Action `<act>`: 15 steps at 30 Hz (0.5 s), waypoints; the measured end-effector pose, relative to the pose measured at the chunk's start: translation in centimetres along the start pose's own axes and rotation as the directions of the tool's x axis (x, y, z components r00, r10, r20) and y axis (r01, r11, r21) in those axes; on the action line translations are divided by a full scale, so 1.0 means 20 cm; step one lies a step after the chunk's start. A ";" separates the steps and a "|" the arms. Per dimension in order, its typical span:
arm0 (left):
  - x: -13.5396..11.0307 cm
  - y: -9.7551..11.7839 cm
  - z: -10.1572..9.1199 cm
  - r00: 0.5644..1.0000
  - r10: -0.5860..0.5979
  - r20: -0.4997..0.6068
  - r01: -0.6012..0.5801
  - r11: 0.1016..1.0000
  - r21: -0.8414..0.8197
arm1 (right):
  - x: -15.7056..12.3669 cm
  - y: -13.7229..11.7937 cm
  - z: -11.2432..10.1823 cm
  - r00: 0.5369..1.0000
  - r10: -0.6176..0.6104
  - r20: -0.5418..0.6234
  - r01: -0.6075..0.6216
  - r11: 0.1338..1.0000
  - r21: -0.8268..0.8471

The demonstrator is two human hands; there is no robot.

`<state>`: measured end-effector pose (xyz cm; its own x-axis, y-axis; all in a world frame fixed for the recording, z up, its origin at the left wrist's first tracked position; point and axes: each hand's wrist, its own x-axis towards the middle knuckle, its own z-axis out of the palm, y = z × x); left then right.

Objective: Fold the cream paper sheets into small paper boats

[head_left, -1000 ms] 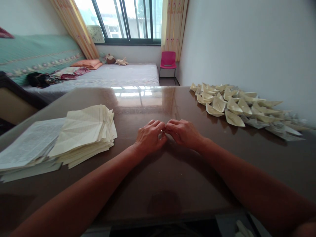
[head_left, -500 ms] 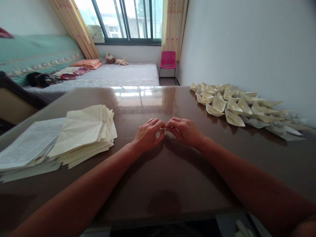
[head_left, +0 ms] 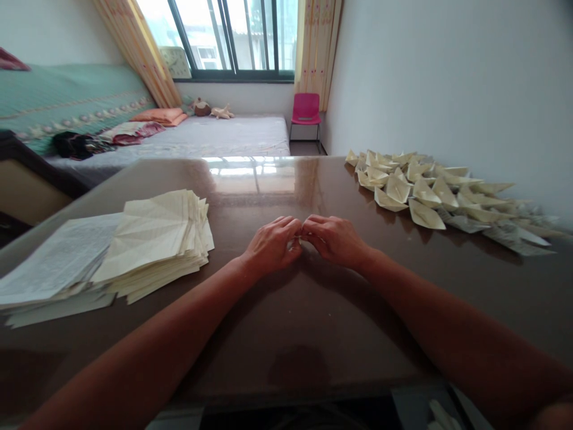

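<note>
Above the middle of the brown table [head_left: 308, 334], my left hand [head_left: 274, 243] and my right hand [head_left: 335, 240] meet at the fingertips. Both are closed in a pinch on one small piece of folded paper [head_left: 296, 237]. Only a pale sliver of it shows between the fingers, so its folded shape is hidden. To the left lies a stack of creased cream paper sheets [head_left: 147, 236]. Over on the right, several folded paper boats [head_left: 426, 214] stand crowded together by the wall.
Printed sheets [head_left: 54, 257] lie partly under the cream stack at the left. The white wall [head_left: 439, 77] borders the table's right side. Beyond the far edge are a bed [head_left: 242, 134] and a pink chair [head_left: 306, 110].
My hands have drawn slightly closer and the fingers have shifted on the paper, so less of it shows now. The sheets and boats stay in place.
</note>
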<state>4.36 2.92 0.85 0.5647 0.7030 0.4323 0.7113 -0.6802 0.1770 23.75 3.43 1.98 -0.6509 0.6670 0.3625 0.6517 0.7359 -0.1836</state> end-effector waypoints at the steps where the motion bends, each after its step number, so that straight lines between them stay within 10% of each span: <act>1: 0.00 0.00 0.00 1.000 -0.003 -0.005 0.003 1.000 -0.011 | 0.00 0.00 0.00 1.000 -0.002 -0.004 0.002 1.000 -0.003; 15: 0.01 -0.06 -0.02 0.987 -0.158 -0.040 0.148 0.970 -0.193 | 0.01 0.07 -0.01 0.996 0.085 -0.012 -0.085 0.996 0.014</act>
<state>3.42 3.73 1.06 0.4281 0.7929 0.4336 0.6929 -0.5960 0.4058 24.67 4.49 2.05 -0.5883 0.7260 0.3562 0.6993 0.6780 -0.2268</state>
